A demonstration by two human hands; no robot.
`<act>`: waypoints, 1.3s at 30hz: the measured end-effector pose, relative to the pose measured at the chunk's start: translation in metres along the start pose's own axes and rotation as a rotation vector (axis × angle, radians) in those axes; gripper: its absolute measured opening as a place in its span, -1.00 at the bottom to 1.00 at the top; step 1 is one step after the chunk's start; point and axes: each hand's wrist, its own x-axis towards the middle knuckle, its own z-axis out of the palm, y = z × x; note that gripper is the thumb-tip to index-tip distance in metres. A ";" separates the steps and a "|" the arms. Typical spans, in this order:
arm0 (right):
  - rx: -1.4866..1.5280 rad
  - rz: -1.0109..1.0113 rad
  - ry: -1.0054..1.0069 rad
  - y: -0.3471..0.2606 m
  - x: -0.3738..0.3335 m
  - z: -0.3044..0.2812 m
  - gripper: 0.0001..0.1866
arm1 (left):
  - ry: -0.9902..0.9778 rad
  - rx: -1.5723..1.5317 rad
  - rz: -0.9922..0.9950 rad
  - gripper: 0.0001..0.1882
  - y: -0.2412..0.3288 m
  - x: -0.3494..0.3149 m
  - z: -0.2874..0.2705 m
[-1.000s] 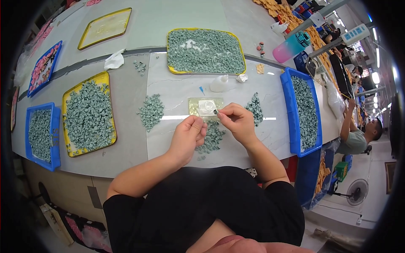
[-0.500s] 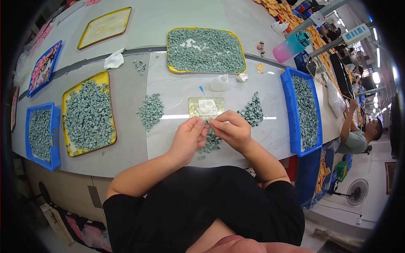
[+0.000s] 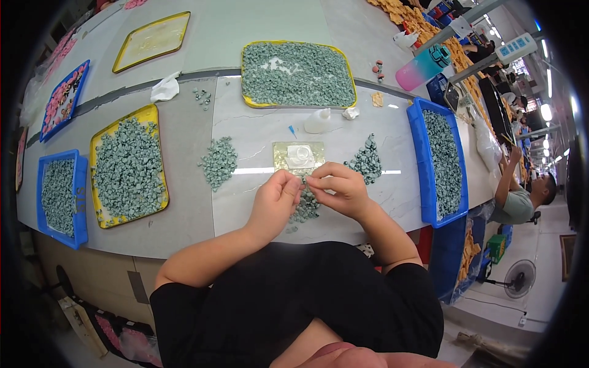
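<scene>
Here, head view: both hands meet at the near edge of the marble bench [image 3: 257, 132]. Left hand [image 3: 274, 201] and right hand [image 3: 339, 190] are each closed in a pinch, fingertips almost touching; whatever sits between them is too small to make out, probably 1 of the grey-green pieces. Just under the hands lies a loose pile of those pieces [image 3: 305, 207]. Beyond the fingers sits a small gold tile [image 3: 299, 156] with a whitish blob on it, and behind that a white squeeze bottle [image 3: 318, 121]. 2 more heaps flank the spot: left heap [image 3: 219, 162], right heap [image 3: 367, 161]. Yellow tray [image 3: 126, 165] and blue bin [image 3: 443, 161] hold bulk stock.

Judgement on doing this well: keep the pinch light and low over the pile, so a dropped piece lands among its own kind, and work close to the tile.

Against 1 second back: the right hand then reached out to the tile; now it is drawn in to meet the left over the pile.
</scene>
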 end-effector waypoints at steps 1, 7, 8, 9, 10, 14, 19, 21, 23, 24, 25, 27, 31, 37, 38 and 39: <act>0.061 0.084 -0.009 -0.001 -0.001 -0.001 -0.78 | 0.022 0.075 0.043 -0.83 0.001 -0.001 0.001; 0.107 0.197 -0.055 -0.007 0.005 -0.009 -0.77 | 0.048 0.106 0.049 -0.81 0.001 0.001 0.000; 0.107 0.197 -0.056 -0.007 0.006 -0.014 -0.77 | 0.049 0.104 0.049 -0.81 0.001 0.001 0.000; 0.046 0.274 -0.064 -0.005 0.008 -0.020 -0.77 | 0.048 0.121 0.014 -0.80 0.000 0.002 -0.001; -0.015 0.352 -0.072 -0.002 0.010 -0.028 -0.78 | 0.048 0.137 -0.021 -0.79 -0.001 0.002 -0.001; -0.297 0.581 -0.112 0.017 0.004 -0.056 -0.83 | 0.011 0.330 0.002 -0.79 -0.003 0.002 -0.003; -0.472 0.657 -0.255 0.027 -0.006 -0.061 -0.81 | 0.018 0.121 -0.145 -0.89 -0.002 0.004 -0.003; -0.502 0.656 -0.315 0.030 -0.009 -0.055 -0.82 | 0.023 -0.017 -0.173 -0.92 -0.002 0.005 -0.002; -0.547 0.643 -0.324 0.038 -0.013 -0.049 -0.83 | 0.031 -0.155 -0.200 -0.91 -0.004 0.008 -0.002; -0.592 0.627 -0.333 0.040 -0.013 -0.047 -0.84 | 0.024 -0.197 -0.165 -0.87 -0.006 0.009 -0.003; -0.590 0.627 -0.333 0.040 -0.012 -0.045 -0.84 | 0.016 -0.239 -0.129 -0.83 -0.007 0.010 -0.003; -0.540 0.663 -0.294 0.037 -0.008 -0.041 -0.86 | 0.037 -0.260 -0.164 -0.82 -0.003 0.011 0.000; -0.434 0.646 -0.210 0.032 -0.002 -0.039 -0.83 | 0.051 -0.310 -0.226 -0.84 0.001 0.012 0.000; -0.488 0.563 -0.221 0.042 -0.009 -0.041 -0.84 | 0.056 -0.239 -0.222 -0.80 -0.002 0.012 -0.008; -0.500 0.540 -0.239 0.043 -0.010 -0.041 -0.84 | 0.057 -0.239 -0.222 -0.80 -0.002 0.012 -0.008; -0.511 0.518 -0.258 0.043 -0.010 -0.041 -0.85 | 0.068 -0.268 -0.192 -0.79 -0.003 0.013 -0.008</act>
